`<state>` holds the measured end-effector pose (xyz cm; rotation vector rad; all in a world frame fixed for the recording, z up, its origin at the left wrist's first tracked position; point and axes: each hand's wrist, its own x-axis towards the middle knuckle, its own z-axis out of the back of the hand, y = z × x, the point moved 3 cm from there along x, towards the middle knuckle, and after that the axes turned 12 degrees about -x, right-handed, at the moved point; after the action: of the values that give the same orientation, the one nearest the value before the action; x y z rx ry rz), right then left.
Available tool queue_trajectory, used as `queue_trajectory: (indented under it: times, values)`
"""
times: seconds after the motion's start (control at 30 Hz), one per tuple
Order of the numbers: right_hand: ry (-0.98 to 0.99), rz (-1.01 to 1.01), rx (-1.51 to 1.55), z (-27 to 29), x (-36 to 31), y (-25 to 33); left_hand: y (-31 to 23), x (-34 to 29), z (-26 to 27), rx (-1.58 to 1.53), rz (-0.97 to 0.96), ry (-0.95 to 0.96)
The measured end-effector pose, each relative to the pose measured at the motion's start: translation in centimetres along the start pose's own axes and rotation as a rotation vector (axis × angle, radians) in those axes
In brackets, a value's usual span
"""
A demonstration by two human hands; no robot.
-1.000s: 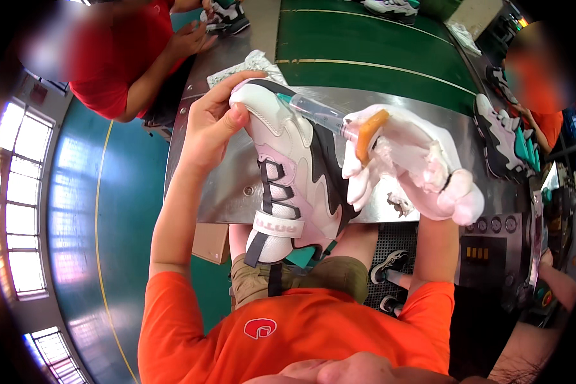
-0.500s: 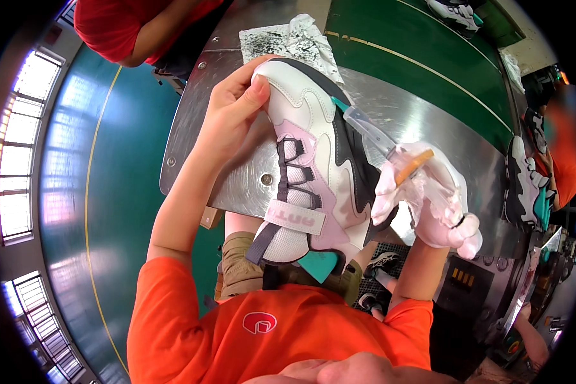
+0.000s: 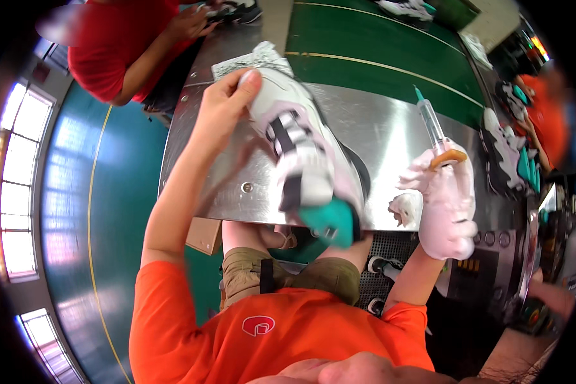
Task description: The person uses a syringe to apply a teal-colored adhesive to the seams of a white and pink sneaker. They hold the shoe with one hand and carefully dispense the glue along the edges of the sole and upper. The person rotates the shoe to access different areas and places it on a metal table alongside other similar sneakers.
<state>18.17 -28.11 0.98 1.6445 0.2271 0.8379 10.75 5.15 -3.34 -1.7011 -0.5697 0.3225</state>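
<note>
My bare left hand (image 3: 227,102) is closed on the toe of a white, pink and black sneaker (image 3: 308,144), thumb on top. The sneaker is tilted over the metal table's near edge, heel toward me, and its strap end and teal heel part are smeared by motion. In a white glove, my right hand (image 3: 447,201) grips a clear syringe (image 3: 431,121) with a teal tip and an orange-tan flange. The syringe points up and away, apart from the sneaker. Beside the glove lies a crumpled white wipe (image 3: 405,208).
A spotted, crumpled paper sheet (image 3: 253,61) lies beyond my left hand. Past the metal table (image 3: 237,198) runs a green conveyor belt (image 3: 352,38). More sneakers (image 3: 502,153) stand at right near an orange-clad co-worker. A co-worker in red (image 3: 125,48) handles a dark shoe at far left.
The syringe tip has left the sneaker's side; my right hand has moved right with the syringe now pointing up. The sneaker has turned in my left hand, and the wipe has come into fuller view.
</note>
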Motion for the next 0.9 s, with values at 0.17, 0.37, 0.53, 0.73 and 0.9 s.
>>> queue_trajectory:
  times: [0.17,0.37,0.53,0.73,0.9]
  values:
    - [-0.293,-0.143,-0.197,1.4,-6.3,-0.9,-0.8,-2.1,2.0,0.799,0.444,-0.065]
    - [-0.339,-0.069,-0.353,0.9,-9.7,-2.4,-5.0,-6.3,-1.5,1.291,-0.567,0.436]
    - [-0.356,-0.139,-0.574,-1.1,-8.7,-2.1,-1.7,-1.3,-6.9,0.671,0.194,0.569]
    - [-0.317,-0.130,-0.595,-2.9,-9.2,-2.3,1.2,-1.2,-5.5,0.395,0.142,0.308]
    - [-0.266,-0.186,-0.625,-3.9,-9.4,-3.2,1.0,-2.6,-6.3,0.355,0.115,0.224]
